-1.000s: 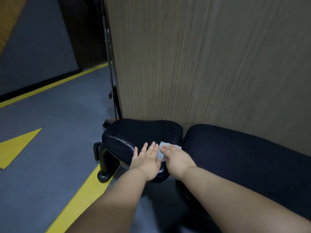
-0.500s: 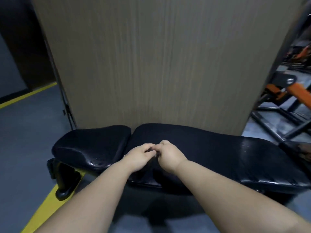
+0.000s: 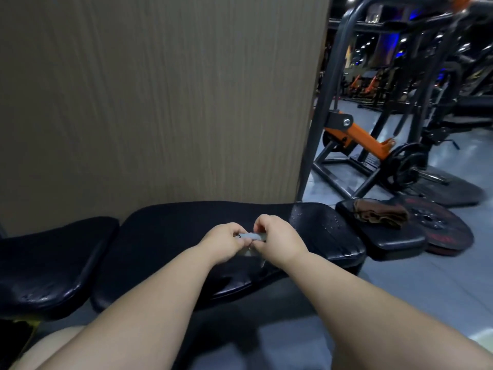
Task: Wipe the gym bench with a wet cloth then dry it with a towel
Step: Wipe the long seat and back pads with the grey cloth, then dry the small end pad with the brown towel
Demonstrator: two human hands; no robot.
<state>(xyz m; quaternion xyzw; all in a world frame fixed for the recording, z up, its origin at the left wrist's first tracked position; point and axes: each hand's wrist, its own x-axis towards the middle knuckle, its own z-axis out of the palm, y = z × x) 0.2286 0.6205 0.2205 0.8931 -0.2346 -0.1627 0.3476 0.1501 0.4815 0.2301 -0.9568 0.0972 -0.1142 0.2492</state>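
Since a second ago both hands have been moved off the seat pad (image 3: 50,263) at the left and across to the long pad (image 3: 173,236) of the gym bench (image 3: 133,284). The wet cloth, then pressed flat, is now bunched between them. The left hand (image 3: 224,243) is seen with its grip clenched on one end of the wet cloth (image 3: 252,237), and the right hand (image 3: 277,241) with its grip clenched on the other. The cloth is held over the long pad; whether it touches cannot be told.

It is judged that the cloth is being refolded or wrung between strokes. The step would be done well if a clean face is turned outward, the cloth is laid flat under an open palm, and overlapping strokes are carried toward the right end — edges included.

Droplets (image 3: 314,222) are noted on that end; whether it has been wiped cannot be told. The brown towel (image 3: 378,213) is lying bunched on a small black pad (image 3: 386,241) just beyond the bench's right end — near for drying, untouched.
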